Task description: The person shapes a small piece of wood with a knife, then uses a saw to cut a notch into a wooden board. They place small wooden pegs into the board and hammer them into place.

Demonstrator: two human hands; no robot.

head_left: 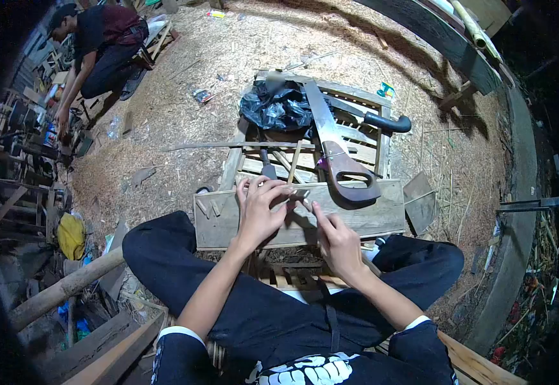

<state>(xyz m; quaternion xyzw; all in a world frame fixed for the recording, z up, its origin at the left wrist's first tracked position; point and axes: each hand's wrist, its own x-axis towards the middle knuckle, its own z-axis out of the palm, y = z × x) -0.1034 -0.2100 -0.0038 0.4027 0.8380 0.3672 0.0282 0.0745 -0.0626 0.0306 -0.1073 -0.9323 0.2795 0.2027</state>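
A wooden board [382, 208] lies across in front of my lap. My left hand [260, 215] rests over its middle, with curled fingers on a short piece with a shiny end [300, 194] whose kind I cannot tell. Close beside it, my right hand [338, 242] pinches a small wooden stick [308, 205], its tip near that piece. Short wooden pegs [209, 208] lie on the board's left end. A handsaw [329, 131] leans with its brown handle on the board, just beyond my right hand.
Behind the board stands a slatted wooden crate [233, 163] with a black plastic bag [276, 108] and a black-handled tool [388, 122] on it. A person [103, 51] crouches at the far left beside piled wood. Shavings [183, 77] cover the ground. A pole [68, 289] lies at left.
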